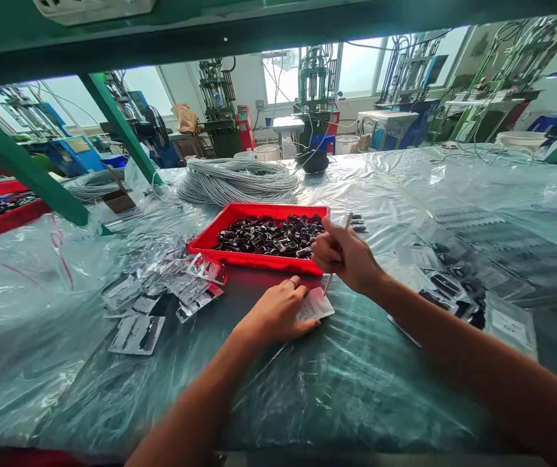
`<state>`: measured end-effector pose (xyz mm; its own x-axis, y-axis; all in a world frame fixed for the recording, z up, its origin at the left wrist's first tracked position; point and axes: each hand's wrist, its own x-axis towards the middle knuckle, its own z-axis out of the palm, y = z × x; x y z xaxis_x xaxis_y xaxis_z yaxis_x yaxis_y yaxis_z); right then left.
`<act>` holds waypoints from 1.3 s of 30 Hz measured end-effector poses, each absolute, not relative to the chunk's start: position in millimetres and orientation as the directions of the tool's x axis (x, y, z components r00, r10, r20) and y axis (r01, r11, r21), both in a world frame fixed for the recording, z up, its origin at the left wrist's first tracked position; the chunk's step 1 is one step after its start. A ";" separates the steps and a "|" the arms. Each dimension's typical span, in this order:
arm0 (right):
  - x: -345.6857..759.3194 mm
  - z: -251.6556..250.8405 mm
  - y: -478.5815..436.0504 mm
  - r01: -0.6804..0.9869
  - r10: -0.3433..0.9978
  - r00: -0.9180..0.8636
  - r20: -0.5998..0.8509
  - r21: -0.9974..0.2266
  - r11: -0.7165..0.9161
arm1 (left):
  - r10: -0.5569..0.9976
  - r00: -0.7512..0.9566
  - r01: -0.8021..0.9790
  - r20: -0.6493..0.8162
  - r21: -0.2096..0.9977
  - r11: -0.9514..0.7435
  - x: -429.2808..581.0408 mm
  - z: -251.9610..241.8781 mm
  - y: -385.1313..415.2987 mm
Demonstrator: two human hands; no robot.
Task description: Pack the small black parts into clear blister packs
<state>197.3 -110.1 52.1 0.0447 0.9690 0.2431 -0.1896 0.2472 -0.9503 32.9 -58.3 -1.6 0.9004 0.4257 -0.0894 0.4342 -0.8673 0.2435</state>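
My left hand (282, 311) lies on a small flat packet (318, 305), pressing it to the table with the thumb spread from the fingers. My right hand (346, 254) is closed in a fist around a thin pale rod (328, 285). The rod slants downward, and its lower end meets the packet's upper edge beside my left fingers; whether it pierces the packet I cannot tell. Just beyond both hands is a red tray (254, 261) of small black and silver parts (269, 237). A few similar parts (358, 224) show behind my right hand.
Clear packets with dark contents (137, 334) are heaped on the left. Another pile of packets (454, 285) lies under and beyond my right forearm. A coil of grey cable (239, 180) sits behind the tray. Plastic sheeting (356, 389) covers the table; green posts (120, 130) rise at the left.
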 end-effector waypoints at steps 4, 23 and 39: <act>190.9 34.0 -99.7 -0.387 0.959 0.174 0.222 -0.881 0.274 | 0.466 0.883 0.461 -0.053 0.275 -0.844 40.3 -4.0 -63.7; 196.4 36.2 -94.8 -0.393 0.946 0.268 0.184 -0.875 0.282 | 0.483 0.874 0.480 -0.056 0.259 -0.838 42.7 -3.0 -67.4; 177.2 30.7 -99.8 -0.319 0.950 0.206 0.236 -0.901 0.293 | 0.471 0.882 0.458 -0.030 0.296 -0.838 41.9 -6.1 -65.4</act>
